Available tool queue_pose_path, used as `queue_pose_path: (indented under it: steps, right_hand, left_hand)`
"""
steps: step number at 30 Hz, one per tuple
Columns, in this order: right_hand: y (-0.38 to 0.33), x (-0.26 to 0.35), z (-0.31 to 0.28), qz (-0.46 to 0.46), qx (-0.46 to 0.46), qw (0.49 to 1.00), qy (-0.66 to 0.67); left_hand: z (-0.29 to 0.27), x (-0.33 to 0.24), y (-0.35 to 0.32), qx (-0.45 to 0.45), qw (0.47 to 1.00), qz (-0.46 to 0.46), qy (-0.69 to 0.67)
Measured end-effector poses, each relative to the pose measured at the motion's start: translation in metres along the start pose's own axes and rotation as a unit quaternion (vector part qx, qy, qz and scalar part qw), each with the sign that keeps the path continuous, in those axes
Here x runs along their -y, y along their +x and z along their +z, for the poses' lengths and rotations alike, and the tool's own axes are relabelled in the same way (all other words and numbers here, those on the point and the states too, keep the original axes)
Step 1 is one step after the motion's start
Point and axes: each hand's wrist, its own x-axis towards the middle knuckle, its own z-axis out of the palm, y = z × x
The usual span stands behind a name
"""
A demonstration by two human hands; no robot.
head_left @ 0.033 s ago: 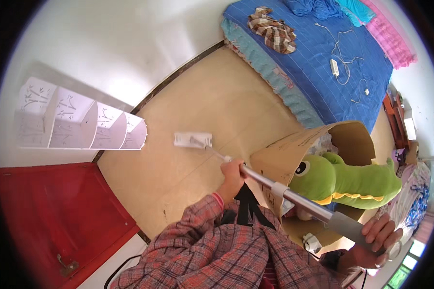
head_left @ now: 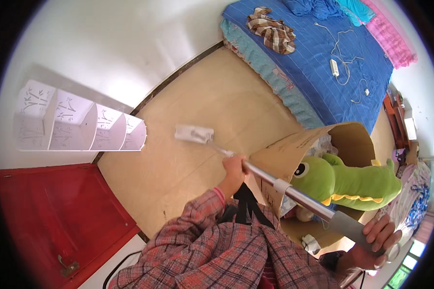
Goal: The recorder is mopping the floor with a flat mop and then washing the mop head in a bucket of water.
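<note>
A long-handled floor cleaner (head_left: 311,203) slants across my front, with a silver pole, a grey grip and a white rectangular head (head_left: 194,134) on the floor. I cannot make out whether that head is a mop or a roller. My left hand (head_left: 234,169) is closed round the thin lower part of the pole. At the lower right, my right hand (head_left: 371,243) wraps the grey grip near its end. Just right of the pole, a green plush dinosaur (head_left: 352,183) lies in an open cardboard box (head_left: 284,149).
A bed (head_left: 323,72) with a blue cover, a plaid cloth (head_left: 271,30) and a power strip (head_left: 334,67) with cables stands at the upper right. On the left are a white corner shelf (head_left: 72,125) and a red door (head_left: 58,221). Tan floor (head_left: 217,86) lies between.
The white head has shifted very slightly to the right on the floor. My left hand has moved a little up and right; my right hand keeps its hold on the grip.
</note>
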Motion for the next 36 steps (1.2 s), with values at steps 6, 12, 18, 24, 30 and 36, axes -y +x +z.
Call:
queue_pose_path:
  steps: [6, 12, 18, 24, 30, 36]
  right_hand:
    - [0.078, -0.04, -0.009, -0.016, 0.313, 0.95, -0.004]
    - [0.102, -0.076, 0.024, -0.062, 0.169, 0.982, -0.063]
    - [0.164, -0.129, 0.084, -0.074, -0.039, 0.989, -0.118]
    - [0.239, -0.211, 0.136, -0.059, -0.099, 0.986, -0.122]
    - [0.293, -0.21, 0.124, -0.065, -0.16, 0.984, -0.043]
    - [0.307, -0.261, 0.138, -0.078, -0.258, 0.954, -0.133]
  left_hand:
    - [0.123, -0.036, 0.088, -0.023, 0.997, 0.017, 0.076]
    - [0.233, -0.034, 0.147, -0.04, 0.992, 0.048, 0.112]
    - [0.298, -0.053, 0.205, 0.024, 0.999, -0.013, 0.023]
    - [0.352, -0.101, 0.286, -0.006, 0.997, -0.02, 0.076]
    - [0.396, -0.12, 0.291, 0.016, 0.997, 0.003, 0.08]
    - [0.429, -0.144, 0.326, 0.0, 0.997, -0.021, 0.076]
